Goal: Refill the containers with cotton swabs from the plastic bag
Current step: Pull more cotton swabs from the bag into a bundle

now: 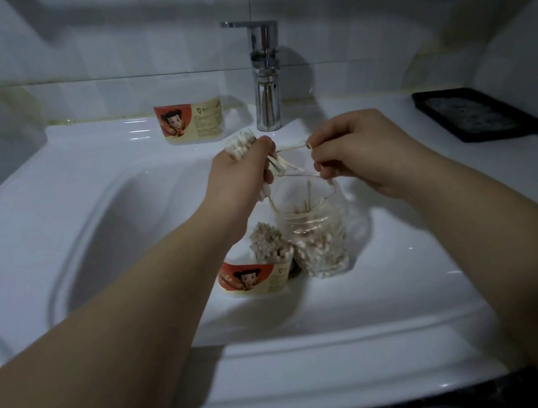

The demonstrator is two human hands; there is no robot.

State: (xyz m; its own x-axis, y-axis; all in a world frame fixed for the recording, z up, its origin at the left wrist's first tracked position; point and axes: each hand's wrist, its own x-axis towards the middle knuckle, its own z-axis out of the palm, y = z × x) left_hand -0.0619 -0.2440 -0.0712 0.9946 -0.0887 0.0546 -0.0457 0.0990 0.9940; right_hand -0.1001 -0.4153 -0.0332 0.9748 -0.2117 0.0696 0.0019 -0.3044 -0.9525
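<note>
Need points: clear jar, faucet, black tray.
clear jar (313, 232), head view, on its glass wall.
faucet (267, 100), head view, on the chrome column.
black tray (472, 113), head view, on its bare middle.

The left hand (239, 176) grips a bundle of cotton swabs (240, 145), and the right hand (360, 153) pinches a few loose swabs (293, 162). Just below both hands stands a clear container (312, 228) with swabs at its bottom. Beside it is a labelled container (254, 278) holding upright swabs.
</note>
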